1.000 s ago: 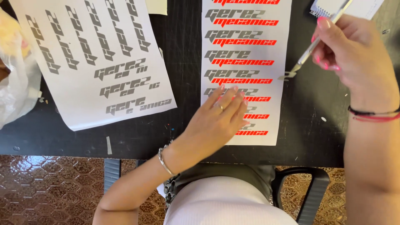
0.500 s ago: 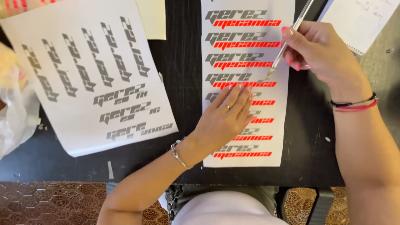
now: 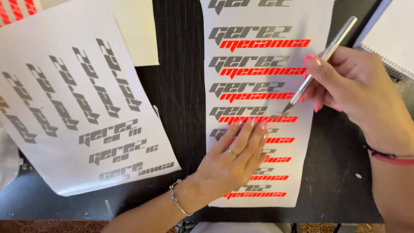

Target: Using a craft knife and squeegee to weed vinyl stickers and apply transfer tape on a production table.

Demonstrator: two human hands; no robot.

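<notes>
A white sticker sheet [image 3: 258, 82] printed with rows of grey and red lettering lies on the black table [image 3: 181, 86]. My left hand [image 3: 235, 159] presses flat on its lower half, fingers together, a ring on one finger and a bracelet at the wrist. My right hand [image 3: 349, 90] grips a slim silver craft knife [image 3: 321, 60] like a pen. Its tip touches the sheet at one of the middle rows, just above my left fingertips.
A second white sheet [image 3: 82, 112] with grey lettering lies to the left, partly under a blank cream sheet [image 3: 136, 30]. A spiral notebook [image 3: 388, 34] sits at the top right. A clear plastic bag [image 3: 7, 159] is at the left edge. The table's front edge runs along the bottom.
The view has closed in on the sticker sheet. My right hand brought the knife down from beside the sheet onto a middle row. My left hand stayed pressed on the sheet.
</notes>
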